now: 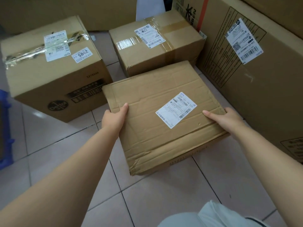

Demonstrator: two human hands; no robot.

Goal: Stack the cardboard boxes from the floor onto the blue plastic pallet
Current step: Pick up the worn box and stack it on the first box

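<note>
Both hands, left (pixel 114 117) and right (pixel 224 118), gripping opposite edges of flat creased brown cardboard box (pixel 164 115) on tiled floor (pixel 57 153), blue plastic pallet (pixel 5 128) at far left, apparently unloaded, other boxes still waiting.

The flat box (pixel 162 115) sits nearest on the floor (pixel 54 145), with the left hand (pixel 114 117) on its left edge and the right hand (pixel 226 119) on its right edge. Behind it stands a taped box (pixel 157 45); to the left, apart, a taller box (pixel 52 68). A large carton (pixel 255 82) stands just right. The pallet (pixel 5 130) lies at the far left edge.
</note>
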